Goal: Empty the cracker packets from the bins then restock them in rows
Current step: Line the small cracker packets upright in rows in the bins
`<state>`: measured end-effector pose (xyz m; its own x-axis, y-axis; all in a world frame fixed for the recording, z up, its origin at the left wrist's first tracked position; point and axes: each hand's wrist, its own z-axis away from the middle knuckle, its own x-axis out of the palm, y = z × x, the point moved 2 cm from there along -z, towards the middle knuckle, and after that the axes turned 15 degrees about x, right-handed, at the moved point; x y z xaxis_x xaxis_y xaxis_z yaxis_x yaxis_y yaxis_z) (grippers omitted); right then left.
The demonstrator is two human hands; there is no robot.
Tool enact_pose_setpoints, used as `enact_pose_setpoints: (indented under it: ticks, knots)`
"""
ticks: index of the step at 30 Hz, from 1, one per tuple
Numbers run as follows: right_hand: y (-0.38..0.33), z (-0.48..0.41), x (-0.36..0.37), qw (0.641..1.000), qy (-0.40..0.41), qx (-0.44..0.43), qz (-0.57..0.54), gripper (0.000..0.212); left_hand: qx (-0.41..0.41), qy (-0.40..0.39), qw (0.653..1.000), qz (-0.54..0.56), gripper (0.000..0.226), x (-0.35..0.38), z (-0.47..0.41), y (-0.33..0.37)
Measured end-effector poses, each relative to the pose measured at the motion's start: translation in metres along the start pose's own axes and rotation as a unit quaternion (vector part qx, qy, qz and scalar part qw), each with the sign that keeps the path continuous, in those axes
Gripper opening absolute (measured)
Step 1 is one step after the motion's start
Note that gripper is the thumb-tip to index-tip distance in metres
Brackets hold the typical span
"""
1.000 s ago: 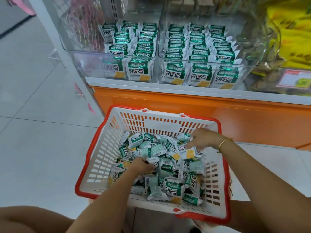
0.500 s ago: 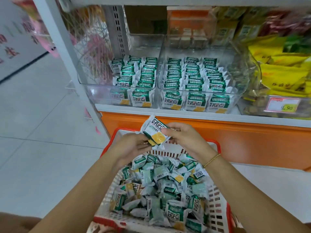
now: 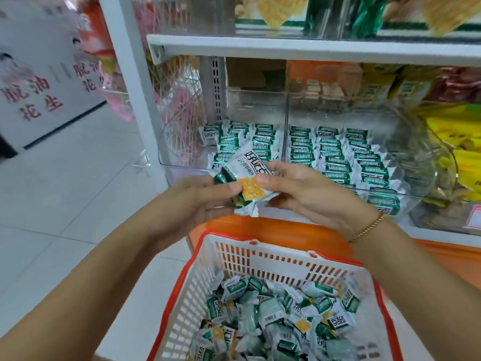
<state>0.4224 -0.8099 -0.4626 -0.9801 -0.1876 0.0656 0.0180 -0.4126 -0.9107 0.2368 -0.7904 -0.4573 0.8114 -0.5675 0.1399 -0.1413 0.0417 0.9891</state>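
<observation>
Both hands meet at chest height with a small stack of cracker packets (image 3: 248, 175) pinched between them. The left hand (image 3: 192, 201) curls its fingers round the stack's lower left side, thumb pressed on the printed cracker. The right hand (image 3: 312, 196) grips the right edge from the other side, thumb on top and fingers tucked beneath, with a gold bracelet (image 3: 369, 226) on its wrist. Just beyond the hands stand two clear bins side by side on a shelf: the left bin (image 3: 179, 152) holds upright packet rows (image 3: 234, 142) directly behind the stack, and the right bin (image 3: 413, 157), beyond the right hand, holds fuller rows (image 3: 338, 152). Below the hands, a white shopping basket (image 3: 273, 259) with a red rim holds a jumbled heap of loose packets (image 3: 273, 313). Yellow bags (image 3: 458, 142) lie far off to the right.
</observation>
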Motion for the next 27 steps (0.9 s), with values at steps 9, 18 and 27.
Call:
enact_pose_setpoints:
  ticks: [9,18,27]
  knots:
    - [-0.084,-0.101,-0.003,0.998,-0.031,0.056,0.018,0.012,0.122,0.179,0.86,-0.463,0.041,-0.067,-0.038,-0.014]
    - [-0.098,-0.238,0.001,0.975,0.155,0.033,0.157,0.042,0.128,0.103,0.77,-0.617,0.045,-0.09,-0.044,-0.04]
    - [-0.103,-0.256,0.007,0.811,0.208,-0.038,0.545,0.077,0.151,0.089,0.764,-0.621,0.05,-0.092,-0.044,-0.04]
